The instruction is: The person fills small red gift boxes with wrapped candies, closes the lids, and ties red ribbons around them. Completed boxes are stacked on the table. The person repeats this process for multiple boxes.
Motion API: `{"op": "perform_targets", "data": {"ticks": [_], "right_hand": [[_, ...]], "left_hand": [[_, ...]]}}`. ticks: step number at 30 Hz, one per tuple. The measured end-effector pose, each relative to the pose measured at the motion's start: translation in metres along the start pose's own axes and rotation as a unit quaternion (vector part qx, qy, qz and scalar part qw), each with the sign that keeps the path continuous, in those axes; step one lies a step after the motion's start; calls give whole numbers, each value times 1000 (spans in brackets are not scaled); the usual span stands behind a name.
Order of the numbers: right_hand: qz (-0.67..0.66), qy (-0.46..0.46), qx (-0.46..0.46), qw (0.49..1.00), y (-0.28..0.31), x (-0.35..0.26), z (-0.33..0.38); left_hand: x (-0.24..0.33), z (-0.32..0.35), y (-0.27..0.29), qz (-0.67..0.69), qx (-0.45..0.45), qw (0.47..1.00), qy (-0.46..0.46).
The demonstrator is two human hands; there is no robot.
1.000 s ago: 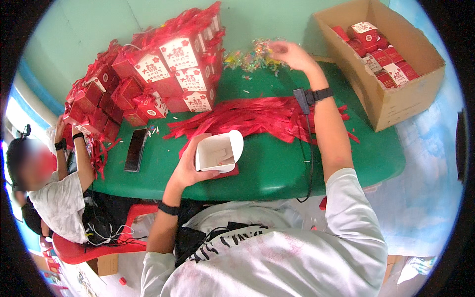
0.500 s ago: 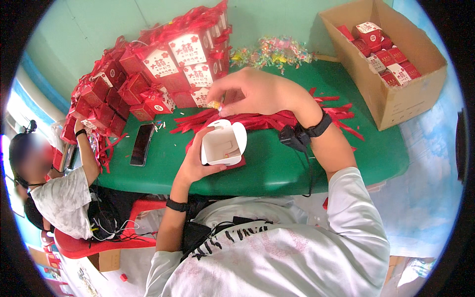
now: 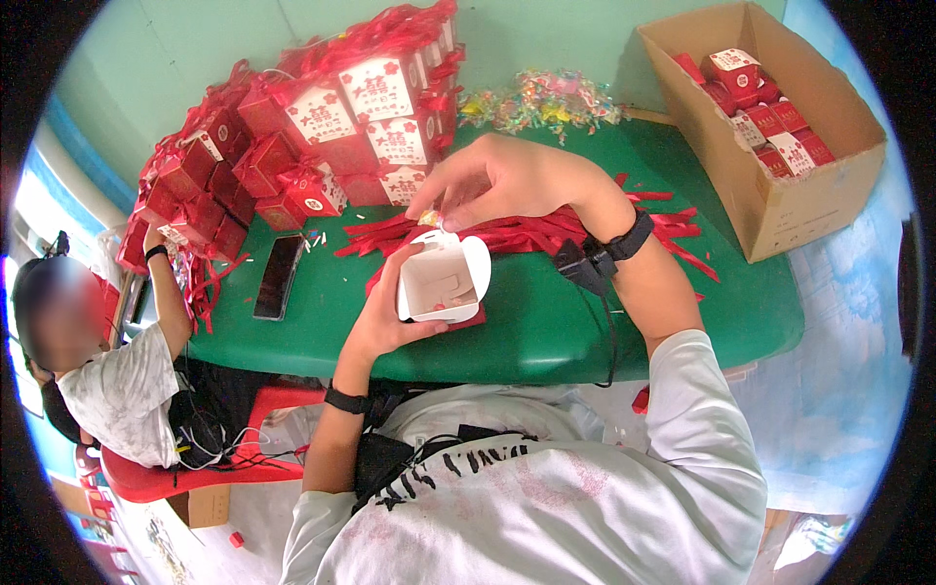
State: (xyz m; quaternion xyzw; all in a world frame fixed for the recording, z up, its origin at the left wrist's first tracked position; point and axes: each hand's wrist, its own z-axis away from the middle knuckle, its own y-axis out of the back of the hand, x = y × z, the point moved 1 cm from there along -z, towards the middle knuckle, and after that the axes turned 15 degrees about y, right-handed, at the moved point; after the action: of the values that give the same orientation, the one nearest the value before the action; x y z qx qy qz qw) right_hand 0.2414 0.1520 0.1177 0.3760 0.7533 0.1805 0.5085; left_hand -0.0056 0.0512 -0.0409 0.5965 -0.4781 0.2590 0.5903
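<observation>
My left hand (image 3: 380, 317) is wrapped round a small gift box (image 3: 441, 275), white inside and red outside, its top flaps standing apart. A little something red or orange shows at the box's bottom. Just above the box's far rim, my right hand (image 3: 517, 180) pinches a small wrapped candy (image 3: 429, 218) in yellowish wrapping between thumb and fingers. Behind and under my hands, a bundle of red ribbons (image 3: 673, 239) lies across the green table (image 3: 604, 336). At the back, a heap of wrapped candies (image 3: 546, 102) in shiny coloured wrappers rests against the wall.
Red and white gift boxes (image 3: 375, 93) tied with ribbon are stacked high at the back left. A black phone (image 3: 280, 277) lies left of my hands. The cardboard carton (image 3: 809, 210) at the right holds more red boxes. A co-worker (image 3: 127, 380) sits at the left, reaching to the stack.
My right hand has lowered slightly, bringing the candy closer to the box's far rim. The box is still in my left hand, almost unmoved.
</observation>
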Motion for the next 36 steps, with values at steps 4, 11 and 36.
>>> {"op": "perform_targets", "data": {"ticks": [4,11,36], "right_hand": [[-32,-21,-6,999,-6,-6,0],[-100,-26,86,991,31,52,16],[497,-398,216,740,73,255,176]], "left_hand": [[-2,3,0,25,-6,999,31],[-1,3,0,5,2,1000,0],[4,4,-1,11,-1,999,31]]}}
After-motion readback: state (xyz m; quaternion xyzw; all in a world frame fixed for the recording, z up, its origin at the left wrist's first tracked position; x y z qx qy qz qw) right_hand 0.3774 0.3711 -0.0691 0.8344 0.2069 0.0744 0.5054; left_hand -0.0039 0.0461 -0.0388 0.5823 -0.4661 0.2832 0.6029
